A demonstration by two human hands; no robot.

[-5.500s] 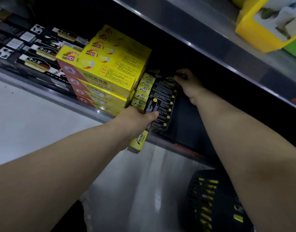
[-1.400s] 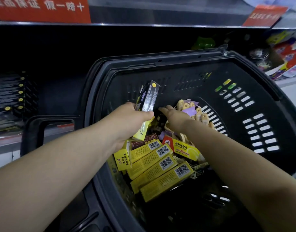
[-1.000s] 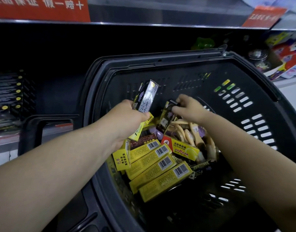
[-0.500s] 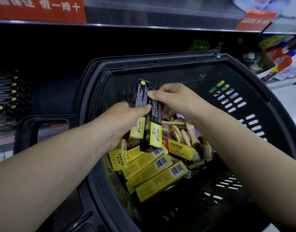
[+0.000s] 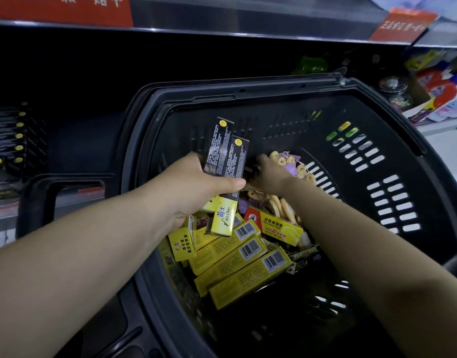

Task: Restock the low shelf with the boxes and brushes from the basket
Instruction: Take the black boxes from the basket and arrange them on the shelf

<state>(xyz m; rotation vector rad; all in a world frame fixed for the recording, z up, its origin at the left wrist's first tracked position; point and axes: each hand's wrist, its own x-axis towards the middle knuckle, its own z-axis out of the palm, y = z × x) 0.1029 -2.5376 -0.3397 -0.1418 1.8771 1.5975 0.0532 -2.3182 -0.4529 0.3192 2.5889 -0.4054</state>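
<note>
Here, left hand (image 5: 196, 184): I see it gripping two black-and-yellow boxes (image 5: 227, 161) upright, over the basket (image 5: 273, 109).
Right hand (image 5: 272, 173): deep in the basket beside the wooden brushes (image 5: 281, 206); I cannot tell whether its fingers hold anything.
Yellow boxes (image 5: 235, 259): lying stacked in the basket, barcodes up.
Low shelf (image 5: 80, 151): behind the basket, black boxes (image 5: 7, 140) stacked at its left.
</note>
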